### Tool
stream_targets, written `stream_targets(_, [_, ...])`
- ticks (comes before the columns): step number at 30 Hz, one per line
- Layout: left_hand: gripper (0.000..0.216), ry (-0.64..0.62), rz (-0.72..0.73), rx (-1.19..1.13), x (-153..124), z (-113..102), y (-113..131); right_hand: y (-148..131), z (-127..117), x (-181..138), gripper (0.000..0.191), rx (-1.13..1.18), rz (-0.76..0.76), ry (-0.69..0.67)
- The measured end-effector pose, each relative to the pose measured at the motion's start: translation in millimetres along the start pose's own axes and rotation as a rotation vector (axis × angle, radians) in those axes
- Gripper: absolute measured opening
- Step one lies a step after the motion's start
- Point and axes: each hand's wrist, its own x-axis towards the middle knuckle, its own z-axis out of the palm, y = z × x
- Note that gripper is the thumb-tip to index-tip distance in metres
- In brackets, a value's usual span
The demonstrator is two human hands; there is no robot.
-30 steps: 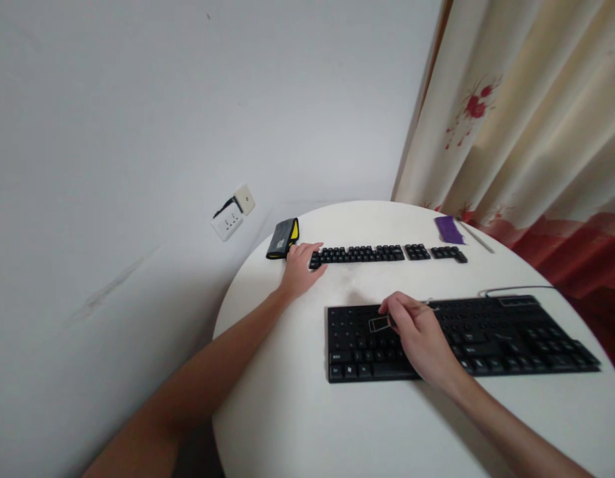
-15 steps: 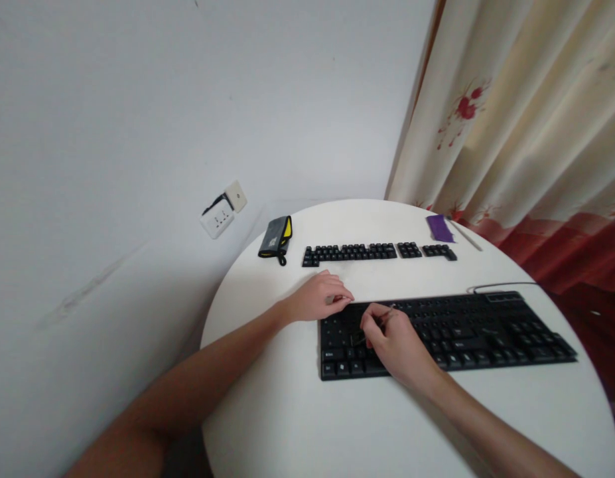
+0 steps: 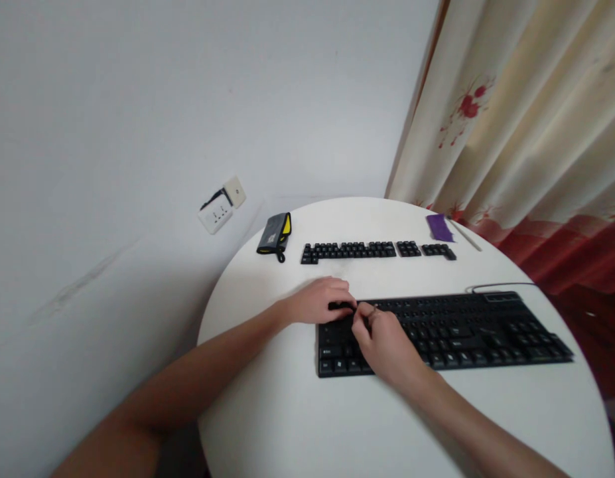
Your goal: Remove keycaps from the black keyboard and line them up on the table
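A black keyboard lies on the white round table, with keycaps off part of its left side. Over that left side is my right hand, its fingers pinched on a thin wire tool that looks like a keycap puller; most of it is hidden by the fingers. My left hand rests at the keyboard's upper left corner, thumb and fingers curled together near my right fingertips. What the left fingers hold, if anything, I cannot make out. Behind the keyboard, loose black keycaps stand in rows.
A grey and yellow pouch lies at the table's back left. Toward the back right are a purple cloth and a thin pale stick. The keyboard's cable runs off the right edge. A wall stands left, a curtain right.
My right hand has moved left and slightly up over the keyboard, so its fingertips now meet those of my left hand. The left hand has shifted only slightly.
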Motion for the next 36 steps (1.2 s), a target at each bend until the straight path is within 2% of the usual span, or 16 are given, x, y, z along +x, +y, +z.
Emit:
stream_targets(4, [0.021,0.025,-0.005,-0.016,-0.4,-3.3,6.6,7.3,-5.2,2.6,0.023,0.194,0.018,-0.033])
stream_targets(8, [0.035,-0.036,-0.002,-0.114,1.9,-1.7,10.1,10.9,-5.2,1.4,0.024,0.321,0.075,-0.078])
stream_targets(16, [0.031,-0.088,-0.003,-0.137,3.1,-1.3,11.1,18.5,-2.9,8.6,0.021,0.649,0.262,-0.161])
stream_targets(19, [0.033,-0.106,0.006,-0.126,2.5,-1.4,10.4,16.6,-8.9,10.4,0.022,0.717,0.259,-0.182])
stream_targets(24, [0.038,-0.129,0.021,-0.144,1.8,-2.3,3.8,6.3,-23.3,9.2,0.03,0.772,0.172,-0.07])
stream_targets(31, [0.043,-0.163,0.042,-0.178,-3.5,-20.0,-4.1,6.1,-31.2,10.7,0.036,0.729,0.13,0.132])
stream_targets(33, [0.045,-0.109,0.025,-0.191,-3.4,-19.9,-3.0,7.7,-29.4,10.8,0.035,0.71,0.127,0.149])
stream_targets(36, [0.04,0.038,-0.045,-0.279,-0.8,-13.9,3.7,8.2,-25.7,10.0,0.035,0.683,0.118,0.151])
